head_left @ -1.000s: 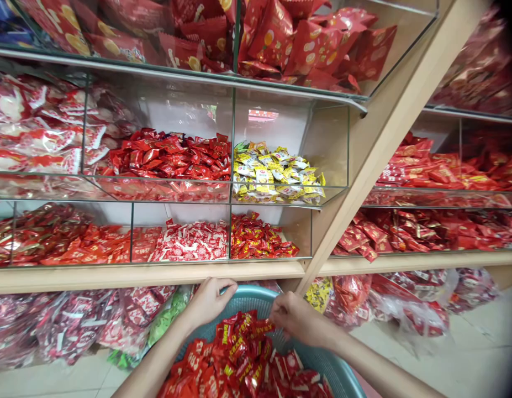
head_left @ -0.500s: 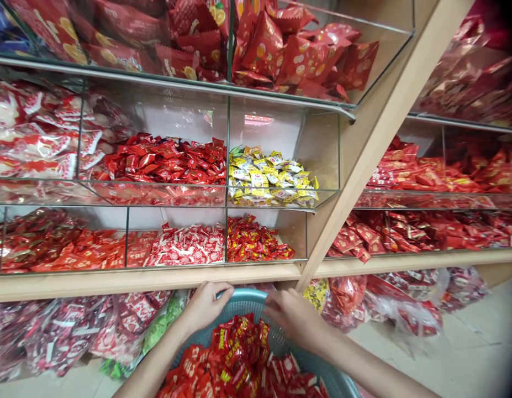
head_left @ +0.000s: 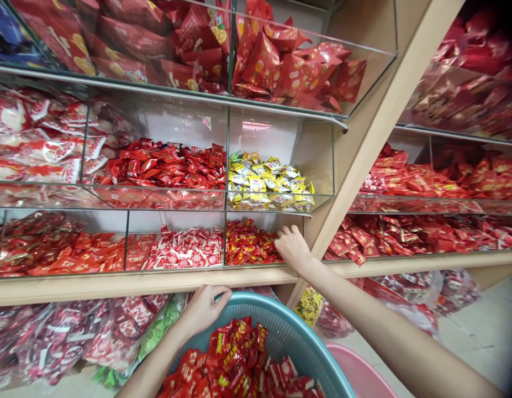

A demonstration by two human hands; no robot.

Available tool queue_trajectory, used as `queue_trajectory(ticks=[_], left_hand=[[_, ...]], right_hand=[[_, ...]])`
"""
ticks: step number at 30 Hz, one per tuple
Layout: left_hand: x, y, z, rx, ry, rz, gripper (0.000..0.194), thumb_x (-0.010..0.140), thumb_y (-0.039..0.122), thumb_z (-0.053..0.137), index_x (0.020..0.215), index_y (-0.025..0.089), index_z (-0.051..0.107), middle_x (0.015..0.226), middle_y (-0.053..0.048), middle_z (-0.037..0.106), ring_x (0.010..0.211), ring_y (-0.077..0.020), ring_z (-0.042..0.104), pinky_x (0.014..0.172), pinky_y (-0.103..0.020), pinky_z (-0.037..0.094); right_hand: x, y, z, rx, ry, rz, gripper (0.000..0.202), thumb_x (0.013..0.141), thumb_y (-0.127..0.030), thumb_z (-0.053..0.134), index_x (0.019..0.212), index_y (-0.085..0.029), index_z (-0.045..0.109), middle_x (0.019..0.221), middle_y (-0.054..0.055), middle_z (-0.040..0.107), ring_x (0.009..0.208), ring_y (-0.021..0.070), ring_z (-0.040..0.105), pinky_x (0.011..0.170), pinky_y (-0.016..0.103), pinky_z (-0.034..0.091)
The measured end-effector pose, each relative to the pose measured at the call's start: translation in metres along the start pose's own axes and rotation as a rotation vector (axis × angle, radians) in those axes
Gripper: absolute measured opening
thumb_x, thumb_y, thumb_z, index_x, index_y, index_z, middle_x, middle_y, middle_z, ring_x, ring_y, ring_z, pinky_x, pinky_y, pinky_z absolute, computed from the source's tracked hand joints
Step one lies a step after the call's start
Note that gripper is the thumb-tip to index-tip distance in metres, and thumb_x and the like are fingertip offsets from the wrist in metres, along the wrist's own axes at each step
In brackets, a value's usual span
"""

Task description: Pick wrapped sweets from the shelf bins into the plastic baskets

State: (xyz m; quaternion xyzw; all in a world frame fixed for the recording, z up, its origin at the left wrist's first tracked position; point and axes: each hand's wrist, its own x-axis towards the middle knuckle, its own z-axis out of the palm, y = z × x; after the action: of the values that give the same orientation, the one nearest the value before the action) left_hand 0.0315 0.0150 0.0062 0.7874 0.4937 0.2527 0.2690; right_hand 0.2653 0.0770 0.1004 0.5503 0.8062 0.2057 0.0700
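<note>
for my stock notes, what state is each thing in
Teal basket: partly filled
Red candies: wrapped, heaped in the basket
Left hand: curled, at the basket's rim
Red-and-yellow candies: wrapped, heaped in a bin
Right hand: bent, at those candies; cannot tell if holding any
Pink basin: partly hidden

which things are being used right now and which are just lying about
Seem in use:
- blue-green basket, left hand at its rim
- red-wrapped candies inside it
- red-and-yellow candies beside the right hand

Seem just lying about:
- yellow-and-white packets
- red orange-print bags
- pink tub
</note>
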Motion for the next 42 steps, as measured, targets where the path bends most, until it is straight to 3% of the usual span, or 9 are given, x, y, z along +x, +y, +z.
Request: queue_trajectory(ticks=[9,20,22,24,27,30,35,42], left_hand=[[0.000,-0.001,0.000,0.016,0.001,0.012,0.040,0.089,0.037,0.035,0.077,0.017,0.068,0.070,-0.001,0.067,0.062,-0.0156,0.055,0.061,-0.022,0.037],[0.000,0.000,0.001,0.013,0.009,0.010,0.039,0.089,0.036,0.036,0.081,0.017,0.069,0.074,-0.001,0.070,0.064,-0.0162,0.057,0.064,-0.024,0.038],[0.000,0.000,0.001,0.024,0.009,0.006,0.039,0.089,0.036,0.036,0.080,0.017,0.069,0.072,-0.001,0.069,0.064,-0.0161,0.057,0.064,-0.024,0.038],[0.000,0.000,0.001,0.036,0.009,0.001,0.039,0.089,0.036,0.036,0.081,0.017,0.069,0.071,-0.001,0.069,0.064,-0.0164,0.057,0.064,-0.024,0.038],[0.000,0.000,0.001,0.028,0.011,0.005,0.038,0.089,0.036,0.036,0.081,0.018,0.069,0.074,-0.001,0.070,0.067,-0.0168,0.058,0.066,-0.024,0.039],[0.000,0.001,0.001,0.024,0.017,0.009,0.037,0.089,0.035,0.037,0.079,0.018,0.068,0.073,0.000,0.069,0.066,-0.0164,0.058,0.064,-0.023,0.038],[0.000,0.003,0.000,0.016,0.017,0.016,0.036,0.089,0.034,0.038,0.079,0.018,0.068,0.076,-0.001,0.070,0.069,-0.0170,0.060,0.066,-0.023,0.039],[-0.001,0.003,0.000,0.000,0.019,0.012,0.035,0.089,0.033,0.038,0.083,0.019,0.070,0.081,-0.002,0.072,0.072,-0.0182,0.061,0.068,-0.024,0.040]], right_hand=[[0.009,0.002,0.019,0.017,-0.063,0.021,0.024,0.082,-0.004,0.048,0.082,-0.012,0.071,0.085,0.015,0.070,0.095,0.0276,0.054,0.083,0.039,0.026],[-0.015,0.009,-0.005,0.039,0.064,-0.018,0.023,0.085,-0.007,0.043,0.084,-0.012,0.065,0.089,0.014,0.066,0.094,0.0267,0.052,0.076,0.036,0.030],[-0.022,0.009,-0.008,0.185,0.131,0.016,0.021,0.088,-0.014,0.044,0.081,-0.014,0.064,0.086,0.012,0.066,0.091,0.0247,0.053,0.074,0.034,0.032],[-0.030,0.008,-0.009,0.551,0.154,0.061,0.025,0.089,-0.029,0.047,0.076,-0.015,0.064,0.078,0.008,0.065,0.081,0.0209,0.054,0.069,0.031,0.034],[-0.042,0.004,-0.009,1.254,0.012,0.099,0.034,0.080,-0.048,0.056,0.073,-0.016,0.065,0.069,0.002,0.064,0.068,0.0154,0.053,0.063,0.027,0.037],[-0.052,-0.001,-0.010,1.659,-0.127,0.111,0.033,0.071,-0.048,0.065,0.075,-0.015,0.068,0.074,0.001,0.065,0.070,0.0127,0.054,0.068,0.025,0.038],[-0.060,-0.008,-0.010,1.812,-0.175,0.144,0.029,0.067,-0.043,0.070,0.075,-0.015,0.068,0.072,-0.001,0.065,0.067,0.0096,0.053,0.067,0.023,0.039],[-0.071,-0.027,-0.006,1.786,-0.088,0.163,0.027,0.077,-0.043,0.062,0.080,-0.016,0.058,0.057,-0.001,0.064,0.050,0.0109,0.054,0.053,0.024,0.043]])
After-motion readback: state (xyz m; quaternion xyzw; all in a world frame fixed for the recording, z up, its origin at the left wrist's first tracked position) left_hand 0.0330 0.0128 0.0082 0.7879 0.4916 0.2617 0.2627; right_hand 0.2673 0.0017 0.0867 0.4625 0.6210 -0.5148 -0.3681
